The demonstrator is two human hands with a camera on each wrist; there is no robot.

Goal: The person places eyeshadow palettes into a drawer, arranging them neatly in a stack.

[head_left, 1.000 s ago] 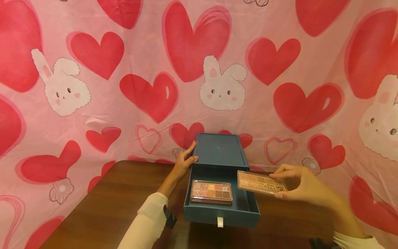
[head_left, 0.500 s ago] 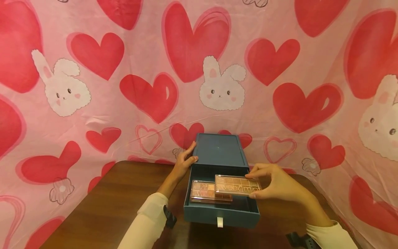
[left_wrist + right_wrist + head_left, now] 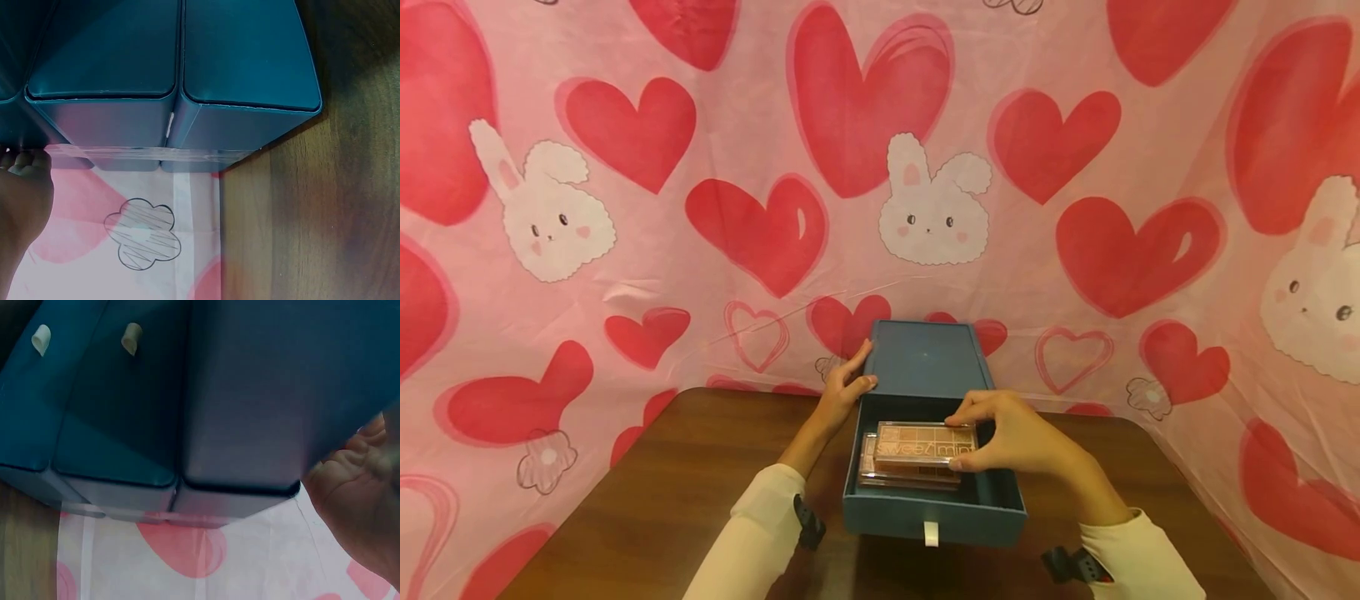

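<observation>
My right hand [image 3: 1018,437] pinches a clear-lidded eyeshadow palette [image 3: 917,442] by its right end, thumb at the near edge and fingers at the far edge. That palette has lettering on its lid and overlaps a second eyeshadow palette [image 3: 872,473], which lies inside the pulled-out blue drawer [image 3: 936,518]. My left hand [image 3: 842,392] rests against the left side of the blue drawer box [image 3: 932,358], thumb by its front top edge. In the left wrist view, the left hand [image 3: 25,200] shows at the box's side. The right wrist view has the right hand [image 3: 359,484] beside the drawer.
Below the pulled-out drawer, two more drawers with white pull tabs [image 3: 41,339] are stacked in the right wrist view. The stack stands on a brown wooden table [image 3: 700,483]. Behind it hangs a pink cloth [image 3: 850,250] printed with hearts and rabbits.
The right hand has carried the held palette left, from beyond the drawer's right side to over the other palette. The left hand has stayed at the box's side.
</observation>
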